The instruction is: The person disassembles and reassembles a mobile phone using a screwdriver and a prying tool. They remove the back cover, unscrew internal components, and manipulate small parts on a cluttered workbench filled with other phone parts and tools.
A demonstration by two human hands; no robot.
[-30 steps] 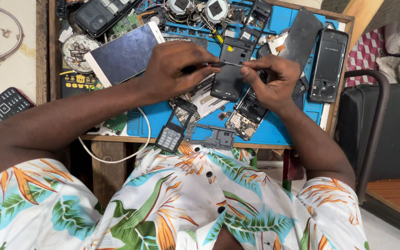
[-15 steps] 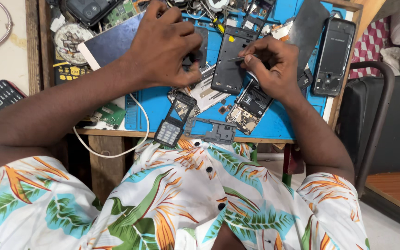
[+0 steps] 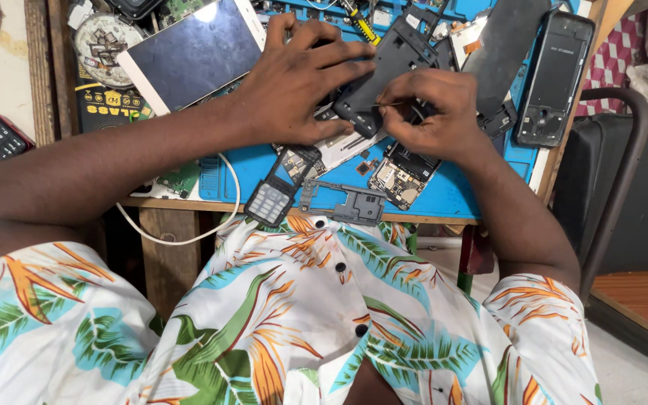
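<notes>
**At the blue mat: two hands on a stripped phone shell**

Under both hands lies the blue work mat (image 3: pixel 444 199), the biggest thing on the bench, crowded with phone parts. Beyond the left knuckles a large white-edged tablet (image 3: pixel 189 56) lies face up. Past the right fingertips, well apart, rests a black phone back housing (image 3: pixel 553 79). Now the piece that matters: a dark phone frame (image 3: pixel 391 67), tilted, pinned beneath the left hand (image 3: pixel 301 79), whose fingers (image 3: pixel 331 56) spread flat and press down on it, not curled round it. Right hand (image 3: pixel 429 112) is bunched tight, thumb and forefinger pinching something very thin at the frame's lower edge; too small to say what. Just below that wrist, a bare circuit board (image 3: pixel 399 176); nearer the body, a small keypad phone (image 3: pixel 273 196) and a grey inner bracket (image 3: pixel 346 202). Judging by the grip, this is fine work on the frame's edge. It looks to call for a steady pinch while the left keeps the frame from shifting.
</notes>
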